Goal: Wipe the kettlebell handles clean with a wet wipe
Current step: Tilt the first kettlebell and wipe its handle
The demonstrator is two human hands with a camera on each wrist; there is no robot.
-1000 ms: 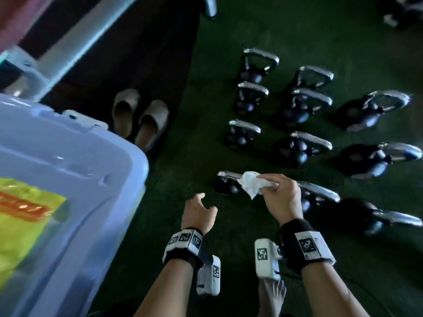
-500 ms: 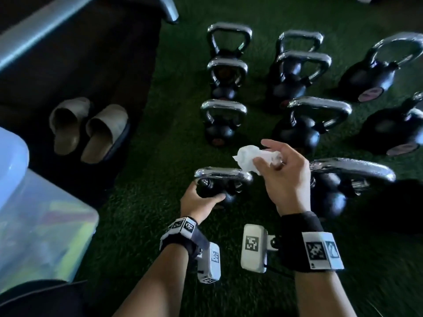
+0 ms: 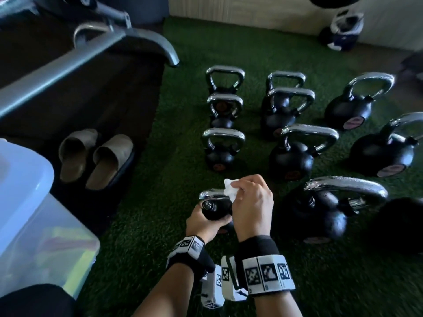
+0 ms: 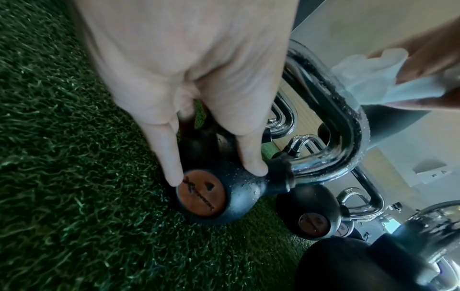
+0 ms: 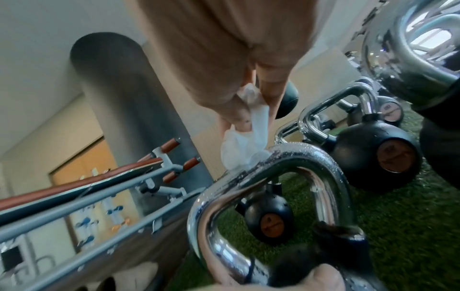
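Right fingertips [image 5: 245,120] pinching wet wipe [image 3: 230,191], now pressed onto chrome handle [image 3: 214,193] of nearest kettlebell [image 4: 225,198]; half a second back wipe hovering just above handle, no contact. Left fingers [image 4: 251,159] curled round black ball, thumb hidden in wrist view; previously just reaching it, a second ago off it entirely and loosely curled. Means: first handle braced and wipe stroke starting, likely at right end of top bar; droplets on chrome, so nothing wiped off yet by the look of it. Right hand [image 3: 250,205] above handle, knuckles up, wrist bent down over left hand [image 3: 202,223], which sits low beneath the bar. Outward from fingers: remaining kettlebells [image 3: 291,154] in rows beyond and right, handles untouched; slippers [image 3: 96,156] and plastic bin [image 3: 34,225] off left
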